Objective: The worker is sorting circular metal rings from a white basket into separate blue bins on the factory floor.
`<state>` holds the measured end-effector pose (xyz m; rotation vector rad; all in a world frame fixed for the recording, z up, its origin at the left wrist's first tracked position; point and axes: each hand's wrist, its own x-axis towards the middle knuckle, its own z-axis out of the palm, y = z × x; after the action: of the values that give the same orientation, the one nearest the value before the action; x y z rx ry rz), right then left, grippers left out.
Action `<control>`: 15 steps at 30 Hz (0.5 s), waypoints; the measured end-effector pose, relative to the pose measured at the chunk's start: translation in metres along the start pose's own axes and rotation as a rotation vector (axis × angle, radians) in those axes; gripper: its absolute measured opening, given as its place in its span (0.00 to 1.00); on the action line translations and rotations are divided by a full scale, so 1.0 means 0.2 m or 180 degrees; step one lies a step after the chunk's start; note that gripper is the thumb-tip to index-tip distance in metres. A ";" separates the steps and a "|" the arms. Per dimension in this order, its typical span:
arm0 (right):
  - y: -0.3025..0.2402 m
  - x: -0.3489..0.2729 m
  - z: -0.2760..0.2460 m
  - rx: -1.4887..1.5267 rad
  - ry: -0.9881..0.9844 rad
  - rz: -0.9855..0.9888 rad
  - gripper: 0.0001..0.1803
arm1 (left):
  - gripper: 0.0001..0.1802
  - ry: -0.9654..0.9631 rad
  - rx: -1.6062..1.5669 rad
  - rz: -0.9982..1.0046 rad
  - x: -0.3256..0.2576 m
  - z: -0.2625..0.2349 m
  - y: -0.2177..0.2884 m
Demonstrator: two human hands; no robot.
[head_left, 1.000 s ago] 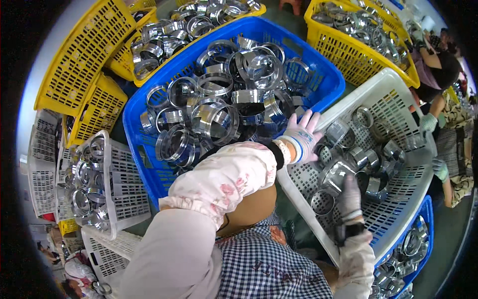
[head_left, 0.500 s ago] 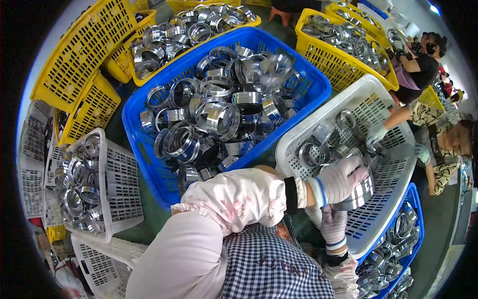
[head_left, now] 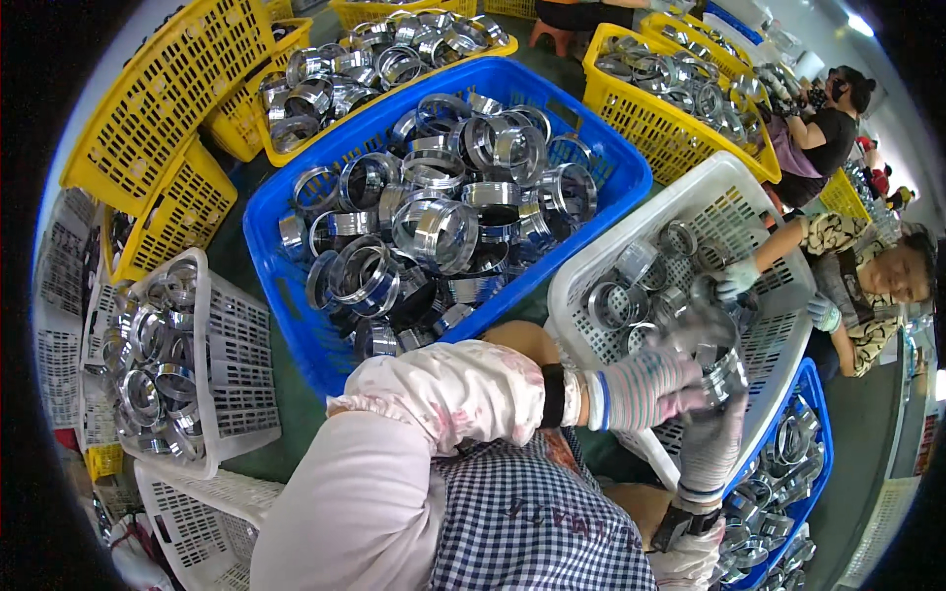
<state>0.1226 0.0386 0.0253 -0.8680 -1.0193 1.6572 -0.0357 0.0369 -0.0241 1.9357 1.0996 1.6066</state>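
Both my hands wear pale striped knit gloves and meet over the near end of a white perforated basket [head_left: 567,300]. My left hand [head_left: 641,391] reaches in from the left, closed at the side of a shiny metal ring [head_left: 727,377]; its fingertips are partly smeared. From below, my right hand [head_left: 711,448] grips the same ring by its lower edge. Blur just above the ring hides whether a second one is there. Further in, several loose metal rings [head_left: 616,303] lie in the basket. A co-worker's gloved hand [head_left: 736,280] touches rings at its far right side.
A large blue basket [head_left: 642,182] heaped with rings stands to the left. Yellow baskets [head_left: 680,133] of rings line the back. White baskets [head_left: 241,364] stand at far left, and another blue basket [head_left: 823,433] at right. The co-worker [head_left: 872,286] leans in from the right.
The ring in my hands has tilted and shifted slightly right. My right hand has risen to the right. A blurred ring over the blue basket has come to rest; the co-worker's hand moved left.
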 end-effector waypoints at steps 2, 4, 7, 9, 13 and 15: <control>0.13 0.00 -0.19 -0.2154 0.0422 -0.0774 0.22 | 0.14 0.0179 -0.1102 -0.0648 0.02 0.01 0.06; 0.21 0.00 -0.17 -0.3989 -0.0715 -0.2071 0.18 | 0.16 0.0463 -0.1588 -0.0922 0.10 -0.03 0.12; 0.15 -0.06 -0.15 -0.1968 -0.0337 -0.0929 0.13 | 0.18 -0.0155 -0.1020 -0.0805 0.02 -0.04 0.08; 0.10 -0.09 -0.12 -0.1824 -0.0194 -0.0655 0.16 | 0.20 -0.0411 -0.1131 -0.0842 -0.01 -0.01 0.08; 0.13 -0.05 -0.34 -0.3823 -0.0574 -0.1819 0.16 | 0.21 -0.0085 -0.1684 -0.1679 0.04 -0.07 0.08; 0.13 -0.04 -0.49 -0.5353 -0.0615 -0.2734 0.18 | 0.25 0.0488 -0.2193 -0.1943 0.14 -0.23 0.07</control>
<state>0.2030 0.0483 -0.0358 -0.9469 -2.4759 -0.1470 -0.0738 0.0426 0.0159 0.9347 0.8970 1.5086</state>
